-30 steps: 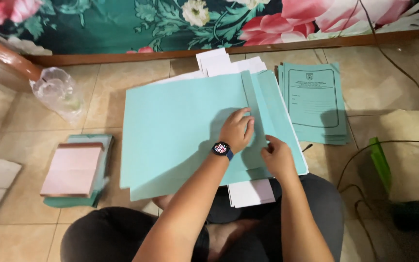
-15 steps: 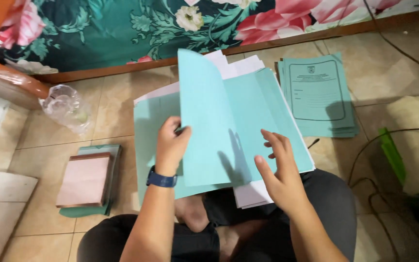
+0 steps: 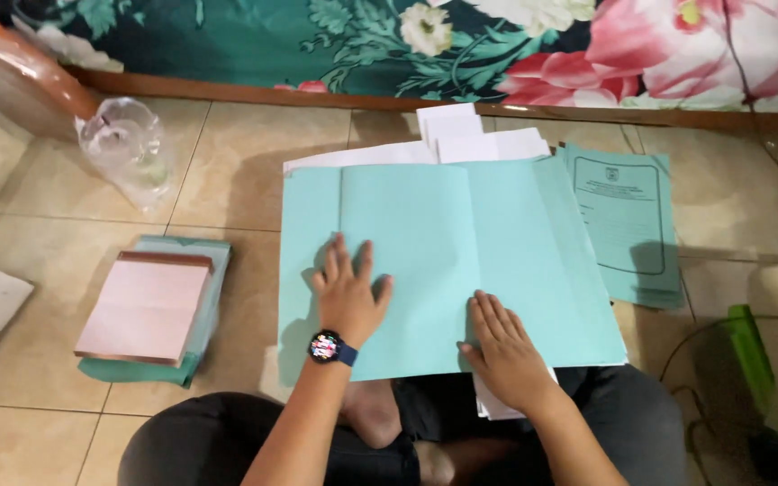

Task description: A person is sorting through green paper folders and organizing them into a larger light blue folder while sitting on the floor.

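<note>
so from my seat i see the left hand (image 3: pixel 348 292) lying flat and released, fingers spread, on the big teal folder (image 3: pixel 447 261), a matte sheet of thin card opened out on the tiled floor (image 3: pixel 236 171) just ahead of the crossed legs. a smartwatch (image 3: pixel 328 347) with a dark band sits on that wrist. the right hand (image 3: pixel 502 346) is also open and pressed palm-down, grasping nothing, on the folder's near edge at about 5 o'clock from its middle. vertical creases run through the card, and its left and right edges lie straight and free. white paper sheets (image 3: pixel 461 135) stick out from under it at 12 o'clock and again at 6 o'clock by my lap.

at 3 o'clock, just beside the folder and partly tucked under it, lies a stack of printed teal forms (image 3: pixel 628 225), flat with squared corners. at 9 o'clock, well apart, a pad of pale pink sheets (image 3: pixel 146 306) rests on more teal card. at 10 o'clock sits a crumpled clear plastic bag (image 3: pixel 126 148), glossy. bare glazed tile lies between the folder and the pink pad, open room on that side. a floral cloth (image 3: pixel 407 40) hangs along 12 o'clock, and a green object (image 3: pixel 749 355) sits at 4 o'clock.
</note>
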